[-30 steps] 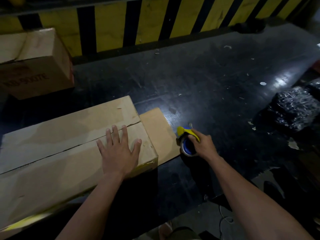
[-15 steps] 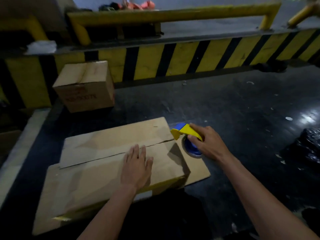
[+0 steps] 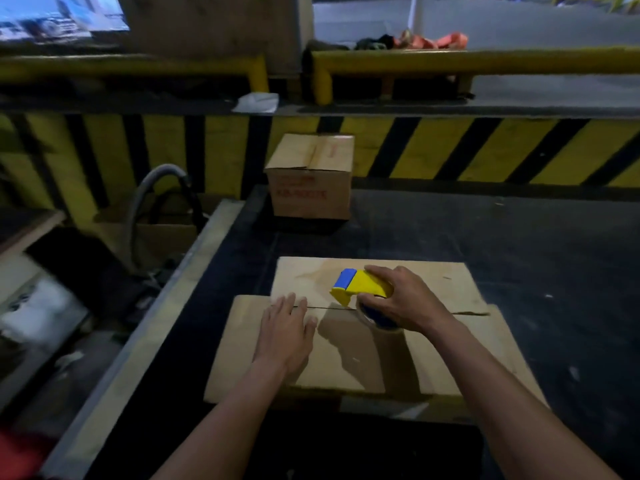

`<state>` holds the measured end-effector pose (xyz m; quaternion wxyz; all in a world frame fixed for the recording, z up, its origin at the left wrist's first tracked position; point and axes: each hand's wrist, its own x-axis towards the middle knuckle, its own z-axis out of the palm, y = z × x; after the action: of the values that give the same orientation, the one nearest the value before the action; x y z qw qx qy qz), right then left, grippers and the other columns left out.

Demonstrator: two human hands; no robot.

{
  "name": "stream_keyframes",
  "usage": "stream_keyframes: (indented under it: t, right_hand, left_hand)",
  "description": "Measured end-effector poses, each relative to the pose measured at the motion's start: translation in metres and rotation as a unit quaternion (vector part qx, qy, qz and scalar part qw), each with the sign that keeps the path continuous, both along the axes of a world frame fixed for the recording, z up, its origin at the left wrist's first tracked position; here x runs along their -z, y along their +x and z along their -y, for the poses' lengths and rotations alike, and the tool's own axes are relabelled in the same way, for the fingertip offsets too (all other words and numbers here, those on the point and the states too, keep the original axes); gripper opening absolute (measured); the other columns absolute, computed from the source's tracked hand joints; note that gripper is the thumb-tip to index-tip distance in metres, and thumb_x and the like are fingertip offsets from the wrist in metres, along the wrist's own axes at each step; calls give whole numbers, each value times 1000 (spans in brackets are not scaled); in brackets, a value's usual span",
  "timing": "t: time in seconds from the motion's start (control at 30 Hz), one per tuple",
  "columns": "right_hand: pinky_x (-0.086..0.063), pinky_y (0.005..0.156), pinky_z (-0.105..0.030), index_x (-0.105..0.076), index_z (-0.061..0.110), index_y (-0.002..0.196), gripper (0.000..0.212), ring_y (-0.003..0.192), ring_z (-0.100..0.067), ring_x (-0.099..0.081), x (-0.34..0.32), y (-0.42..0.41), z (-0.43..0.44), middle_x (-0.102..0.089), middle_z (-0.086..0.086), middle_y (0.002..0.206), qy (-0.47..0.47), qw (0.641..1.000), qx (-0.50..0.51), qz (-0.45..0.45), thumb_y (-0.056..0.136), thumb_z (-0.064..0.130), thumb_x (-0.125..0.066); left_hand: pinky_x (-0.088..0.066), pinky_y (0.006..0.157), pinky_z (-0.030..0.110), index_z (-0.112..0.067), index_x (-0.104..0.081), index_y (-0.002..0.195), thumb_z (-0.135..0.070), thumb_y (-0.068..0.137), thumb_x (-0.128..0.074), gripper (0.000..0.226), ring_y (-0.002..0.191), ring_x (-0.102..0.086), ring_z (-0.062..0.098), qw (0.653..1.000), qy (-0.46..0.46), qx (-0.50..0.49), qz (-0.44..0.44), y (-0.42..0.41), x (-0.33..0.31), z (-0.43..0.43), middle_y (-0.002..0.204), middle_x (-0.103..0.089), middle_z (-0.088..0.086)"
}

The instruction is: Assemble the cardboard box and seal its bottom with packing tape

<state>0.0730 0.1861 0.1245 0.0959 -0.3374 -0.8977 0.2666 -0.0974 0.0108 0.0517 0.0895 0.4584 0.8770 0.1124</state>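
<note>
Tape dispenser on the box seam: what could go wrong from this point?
1. The tape dispenser sits mid-seam, so tape may start short of the box edge.
2. The left hand lies flat just ahead of it, with fingertips at the seam; the cutter or tape could catch them.
3. The right hand holds it at an angle, so tape may run off the seam.

Ahead of you a small closed carton [image 3: 311,178] with red print sits on the dark tabletop [image 3: 519,244], against the yellow-and-black striped barrier [image 3: 450,147]. To your left a grey hose [image 3: 152,188] arches up. Above, yellow railings [image 3: 485,60] run across, with orange straps [image 3: 436,39] behind them.
</note>
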Motion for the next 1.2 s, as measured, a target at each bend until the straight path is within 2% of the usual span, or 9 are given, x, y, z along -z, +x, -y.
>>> stream_keyframes:
  t: [0.27, 0.37, 0.47, 0.57, 0.7, 0.77, 0.83, 0.97, 1.2]
  right_hand:
    - [-44, 94, -35, -41, 38, 144, 73, 120, -21, -48, 4, -54, 10, -51, -1, 134, 3, 999, -30, 11, 80, 62, -66]
    - [-42, 87, -29, -42, 39, 143, 72, 112, -17, -50, 10, -62, 14, -52, 2, 123, 0, 999, -49, 5, 80, 62, -67]
    - [-40, 81, -26, -41, 41, 143, 72, 100, -10, -46, 15, -69, 15, -47, 9, 110, 3, 998, -62, -3, 79, 62, -67]
    - [-44, 80, -25, -39, 42, 144, 73, 98, -10, -46, 16, -77, 16, -47, 9, 112, -13, 997, -80, -4, 79, 60, -68]
    - [-45, 78, -22, -39, 43, 143, 72, 99, -10, -48, 15, -84, 14, -47, 10, 112, -21, 995, -95, -4, 80, 59, -68]
    - [-47, 78, -23, -39, 45, 142, 71, 100, -9, -48, 15, -86, 12, -49, 9, 116, -28, 995, -96, -15, 79, 60, -69]
    - [-50, 80, -26, -39, 47, 141, 72, 100, -9, -49, 14, -88, 12, -51, 8, 118, -28, 994, -102, -24, 77, 61, -69]
    - [-49, 77, -23, -37, 46, 143, 74, 100, -9, -48, 8, -92, 13, -48, 10, 116, -35, 993, -113, -23, 77, 61, -68]
    - [-46, 73, -28, -33, 52, 144, 74, 87, -11, -45, 0, -93, 17, -44, 6, 99, -10, 983, -170, 75, 77, 74, -55]
  left_hand:
    - [-45, 104, 35, -18, -65, 128, -31, 101, -49, 34, 127, -48, 18, 995, 97, 5, 10, -42, 2, 8, 136, -59, -2]
    - [-51, 86, 38, -20, -74, 104, -30, 99, -50, 27, 103, -60, 18, 983, 159, -31, 87, -52, -2, 3, 106, -70, -4]
    - [-48, 67, 37, -13, -66, 79, -39, 101, -46, 40, 74, -62, 20, 960, 181, -100, 190, -62, -14, -9, 73, -66, 1]
    - [-45, 62, 30, -6, -67, 74, -43, 101, -49, 49, 64, -59, 17, 897, 224, -142, 353, -68, -29, -20, 66, -62, 4]
    - [-60, 68, 30, -8, -75, 97, -34, 100, -60, 30, 82, -74, 22, 775, 233, -199, 552, -80, -40, -24, 94, -75, 13]
    - [-62, 74, 34, -7, -73, 109, -31, 100, -61, 29, 91, -76, 25, 716, 233, -223, 619, -85, -43, -22, 102, -77, 15]
    - [-62, 73, 31, -7, -71, 113, -24, 101, -60, 24, 91, -76, 21, 696, 234, -229, 639, -90, -43, -20, 101, -78, 12]
    - [-61, 68, 27, -7, -69, 114, -3, 96, -62, 20, 89, -77, 19, 692, 229, -255, 636, -96, -44, -15, 101, -78, 12]
    - [-57, 55, 20, 1, -74, 98, 3, 91, -67, 11, 79, -74, 19, 817, 193, -262, 476, -102, -45, -21, 93, -75, 17]
